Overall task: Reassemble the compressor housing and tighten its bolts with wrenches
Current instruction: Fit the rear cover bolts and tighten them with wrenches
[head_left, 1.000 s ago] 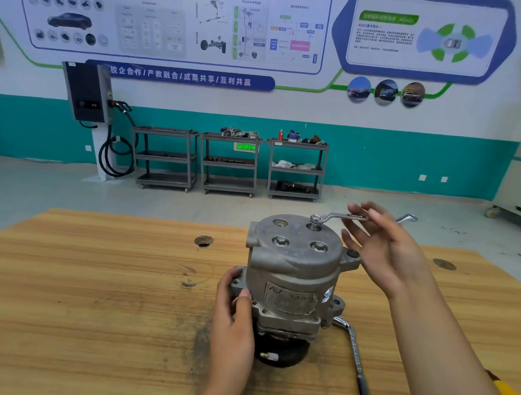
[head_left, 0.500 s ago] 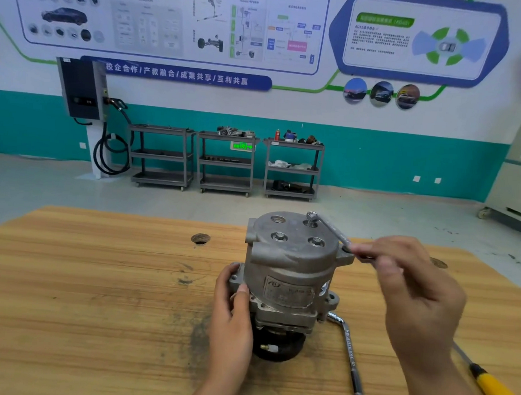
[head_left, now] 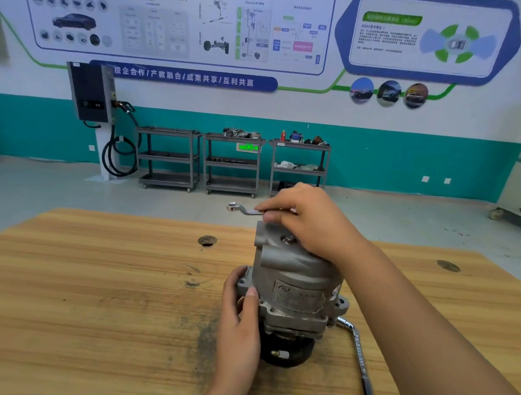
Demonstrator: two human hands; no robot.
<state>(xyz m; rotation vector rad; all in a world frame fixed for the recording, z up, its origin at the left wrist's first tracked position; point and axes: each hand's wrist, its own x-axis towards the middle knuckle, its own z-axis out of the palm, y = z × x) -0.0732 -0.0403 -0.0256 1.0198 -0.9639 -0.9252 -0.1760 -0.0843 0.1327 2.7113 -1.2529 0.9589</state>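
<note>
Grey cast-aluminium compressor housing point(head_left: 291, 277) stands on end on its black pulley point(head_left: 287, 354), about mid-way across the wooden bench top point(head_left: 97, 294). Left hand point(head_left: 241, 311) wraps thumb and fingers round the housing's left flange, a good counter-hold. Right hand point(head_left: 306, 221) sits over the housing's top face, fingers curled, pinching the shank of a small chrome offset ring wrench point(head_left: 243, 209). The visible ring end pokes out left of the housing top in free air, on no bolt. The other end is under the hand; can't tell if it's seated. One hex bolt point(head_left: 288, 238) shows on the top face.

My call: seat the ring square before pulling, use short arcs, tighten crosswise, brace with the left hand.

Room: widest swing is left of the housing; the far bench edge is close behind it. Long chrome L-handle socket wrench point(head_left: 358, 353) lies just right of the housing base, under the right forearm. Likely snag.
</note>
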